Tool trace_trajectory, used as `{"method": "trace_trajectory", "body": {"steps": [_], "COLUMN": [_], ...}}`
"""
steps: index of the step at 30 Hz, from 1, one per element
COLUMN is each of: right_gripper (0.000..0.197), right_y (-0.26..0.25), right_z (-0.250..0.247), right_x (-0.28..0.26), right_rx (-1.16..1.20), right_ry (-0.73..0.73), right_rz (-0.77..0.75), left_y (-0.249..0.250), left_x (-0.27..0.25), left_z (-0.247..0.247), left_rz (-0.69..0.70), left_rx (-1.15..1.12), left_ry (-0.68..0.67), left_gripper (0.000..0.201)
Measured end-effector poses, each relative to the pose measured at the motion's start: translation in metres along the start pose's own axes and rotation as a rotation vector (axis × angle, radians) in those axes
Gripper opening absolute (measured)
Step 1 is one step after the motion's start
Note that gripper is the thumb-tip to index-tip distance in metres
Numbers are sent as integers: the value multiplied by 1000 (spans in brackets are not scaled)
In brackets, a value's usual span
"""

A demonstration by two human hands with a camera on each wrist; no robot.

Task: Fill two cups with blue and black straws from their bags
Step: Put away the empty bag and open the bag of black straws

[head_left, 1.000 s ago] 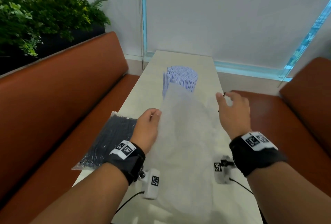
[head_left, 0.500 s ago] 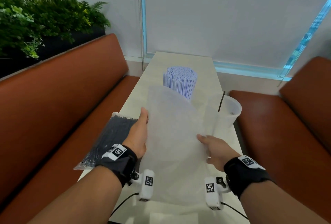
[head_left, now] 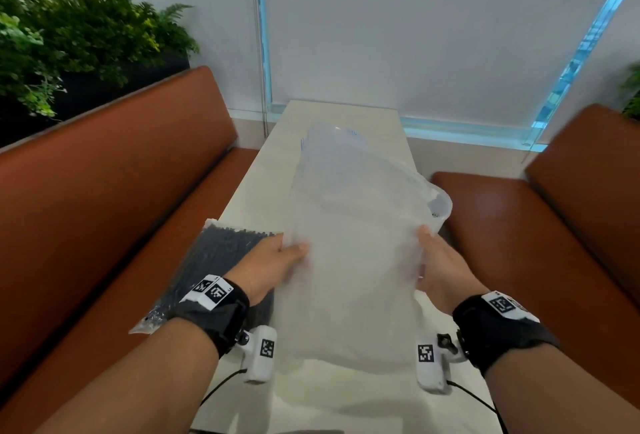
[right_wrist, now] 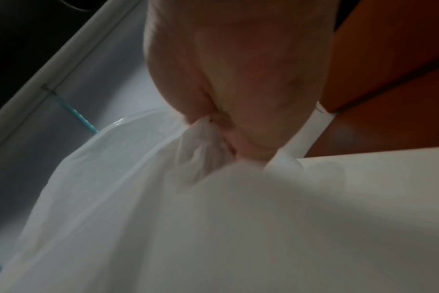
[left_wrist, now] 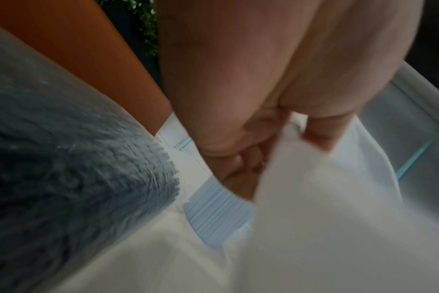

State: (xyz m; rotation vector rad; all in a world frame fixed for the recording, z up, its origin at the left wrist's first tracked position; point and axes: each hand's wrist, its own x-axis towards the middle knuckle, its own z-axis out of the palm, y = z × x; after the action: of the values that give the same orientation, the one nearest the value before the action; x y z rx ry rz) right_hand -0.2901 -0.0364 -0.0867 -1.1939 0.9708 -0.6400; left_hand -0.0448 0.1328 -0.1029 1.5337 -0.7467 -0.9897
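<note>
Left hand [head_left: 273, 260] and right hand [head_left: 440, 267] each pinch one side of the empty clear bag [head_left: 353, 260], held up at table centre. Blue straws [left_wrist: 218, 214] already stand behind it at 12 o'clock. The black straw bag [head_left: 211, 260] lies at 9 o'clock, the second cup [head_left: 441, 206] at 2 o'clock. You appear between colours; next, set this bag aside and take up the black one.

empty bag [head_left: 349, 260] held above desk [head_left: 273, 170] centre | bag of straws [head_left: 211, 260] on desk, left | cup [head_left: 441, 208] right, behind empty bag | benches [head_left: 104, 208] both sides
</note>
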Motion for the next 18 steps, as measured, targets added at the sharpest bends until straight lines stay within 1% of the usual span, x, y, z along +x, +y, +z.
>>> {"method": "trace_trajectory", "body": {"steps": [1,2,3,4,6,8,10,12,15,17,18], "right_gripper": [28,36,46,53,55,46,36,31,23,19,20], "right_y": [0,1,1,1,0,-1,0,2,0,-2,-3], "right_z": [-1,-1,-2,-2,-4,-7,-7,-7,-5,-7,-8], "right_x": [-3,-5,-5,-5,-4,-2,-2,-1,-3,-3,-2], "right_rx": [-85,-154,-181,-180,-127,-55,-39,-61,-85,-73,-51], "right_ry": [-111,-200,-250,-261,-233,-194,-172,-160,-109,-74,-63], "right_rz": [21,33,37,29,-5,-29,-53,-79,-122,-122,-115], "left_y": [1,4,6,8,10,12,14,14,14,15,17], "left_x": [0,0,-1,0,0,0,-1,-1,-2,-4,-4], "left_z": [0,-1,-1,-2,-4,-6,-9,-9,-5,-7,-11], "left_rz": [13,16,10,7,34,63,65,64,96,133,119], "left_rx": [-3,-28,-55,-84,-126,-174,-246,-316,-360,-378,-378], "left_ry": [51,81,98,109,118,118,118,89,11,-5,7], "left_gripper": [18,19,19,18,24,30,30,26,28,25,27]}}
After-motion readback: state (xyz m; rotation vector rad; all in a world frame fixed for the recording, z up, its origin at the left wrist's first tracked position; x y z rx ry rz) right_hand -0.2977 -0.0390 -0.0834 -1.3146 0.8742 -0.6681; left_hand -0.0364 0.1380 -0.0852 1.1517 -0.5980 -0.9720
